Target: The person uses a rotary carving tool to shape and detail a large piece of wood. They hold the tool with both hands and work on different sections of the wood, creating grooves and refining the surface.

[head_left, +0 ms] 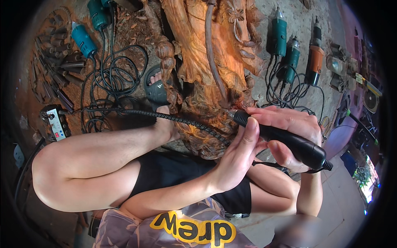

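Note:
A large reddish-brown wood carving (192, 49), with knobbly, cut-out edges, stands between my legs. Against its lower right part rests the front end of a black rotary carving tool (289, 142), slanting down to the right. My right hand (297, 124) wraps the tool's body, fingers over the top and thumb below. Closer to the tip, my left hand (235, 159) grips the tool's front with its thumb pressed along the side; its other fingers are partly hidden. The tool's bit is too small to make out clearly.
Teal power tools (84, 40) with coiled cords lie at the left, beside many gouges (60, 62) and a power strip (58, 124). Right of the carving are green tools (279, 37) and an orange one (316, 62). A black ribbed cable (178, 120) crosses my shin.

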`<move>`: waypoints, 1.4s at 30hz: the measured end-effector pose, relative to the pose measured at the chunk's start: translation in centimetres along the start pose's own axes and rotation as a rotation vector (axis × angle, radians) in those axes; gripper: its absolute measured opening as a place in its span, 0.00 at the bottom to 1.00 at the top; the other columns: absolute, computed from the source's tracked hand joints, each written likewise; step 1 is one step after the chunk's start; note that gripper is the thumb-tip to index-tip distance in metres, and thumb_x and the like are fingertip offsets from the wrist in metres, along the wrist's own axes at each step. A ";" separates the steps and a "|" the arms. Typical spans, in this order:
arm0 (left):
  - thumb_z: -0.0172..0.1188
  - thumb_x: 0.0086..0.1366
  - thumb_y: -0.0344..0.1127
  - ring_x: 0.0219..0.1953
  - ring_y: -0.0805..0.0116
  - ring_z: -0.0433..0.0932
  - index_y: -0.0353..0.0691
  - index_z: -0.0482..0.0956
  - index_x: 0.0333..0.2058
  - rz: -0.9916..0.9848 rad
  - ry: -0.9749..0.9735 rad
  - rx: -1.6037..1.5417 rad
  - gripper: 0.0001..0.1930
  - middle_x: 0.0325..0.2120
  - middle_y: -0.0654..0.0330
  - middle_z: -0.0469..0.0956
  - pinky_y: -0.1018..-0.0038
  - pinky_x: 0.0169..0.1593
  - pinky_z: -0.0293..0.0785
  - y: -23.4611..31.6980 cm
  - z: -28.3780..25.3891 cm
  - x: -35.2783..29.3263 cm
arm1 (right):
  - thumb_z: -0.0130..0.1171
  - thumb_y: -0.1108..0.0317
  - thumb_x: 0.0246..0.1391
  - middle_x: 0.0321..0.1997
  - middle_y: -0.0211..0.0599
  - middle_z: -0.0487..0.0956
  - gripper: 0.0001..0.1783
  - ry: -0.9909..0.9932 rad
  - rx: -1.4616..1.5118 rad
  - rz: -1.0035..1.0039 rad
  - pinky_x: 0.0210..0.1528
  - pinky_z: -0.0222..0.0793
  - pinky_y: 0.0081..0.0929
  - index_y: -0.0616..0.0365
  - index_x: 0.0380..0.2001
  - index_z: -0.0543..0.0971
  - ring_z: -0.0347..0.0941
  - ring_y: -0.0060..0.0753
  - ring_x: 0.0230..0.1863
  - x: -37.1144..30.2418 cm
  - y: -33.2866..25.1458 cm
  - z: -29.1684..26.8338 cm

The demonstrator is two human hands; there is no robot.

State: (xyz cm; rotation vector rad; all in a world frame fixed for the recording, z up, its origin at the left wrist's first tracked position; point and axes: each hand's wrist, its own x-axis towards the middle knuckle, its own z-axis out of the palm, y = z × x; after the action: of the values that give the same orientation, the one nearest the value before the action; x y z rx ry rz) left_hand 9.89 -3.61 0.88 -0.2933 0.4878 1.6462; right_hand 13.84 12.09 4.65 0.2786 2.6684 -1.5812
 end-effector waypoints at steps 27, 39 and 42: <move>0.30 0.73 0.66 0.40 0.71 0.81 0.34 0.60 0.62 0.035 0.086 0.007 0.39 0.48 0.53 0.75 0.74 0.46 0.74 1.1 0.0 -0.5 | 0.66 0.55 0.47 0.45 0.46 0.84 0.23 -0.016 -0.124 0.032 0.53 0.77 0.39 0.61 0.43 0.83 0.83 0.48 0.46 1.1 -2.0 0.2; 0.22 0.76 0.59 0.62 0.46 0.68 0.29 0.64 0.60 0.098 -0.095 0.145 0.38 0.64 0.44 0.64 0.52 0.64 0.65 3.5 -2.6 -2.6 | 0.65 0.61 0.55 0.49 0.59 0.81 0.24 0.305 -0.346 0.015 0.54 0.75 0.36 0.70 0.49 0.79 0.81 0.48 0.50 -3.4 -2.8 9.5; 0.27 0.79 0.52 0.59 0.53 0.72 0.28 0.61 0.63 0.121 -0.153 0.069 0.32 0.62 0.47 0.66 0.60 0.63 0.68 3.7 -4.2 -2.4 | 0.65 0.68 0.54 0.52 0.53 0.81 0.22 0.450 -0.352 -0.036 0.59 0.71 0.30 0.67 0.51 0.79 0.79 0.42 0.55 -2.8 -2.0 11.4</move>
State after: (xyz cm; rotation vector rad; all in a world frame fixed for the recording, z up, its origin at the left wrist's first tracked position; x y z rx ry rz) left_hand 6.20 -7.97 -1.16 -0.0867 0.4526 1.7495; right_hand 15.49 0.85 1.15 0.6390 3.2344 -1.1272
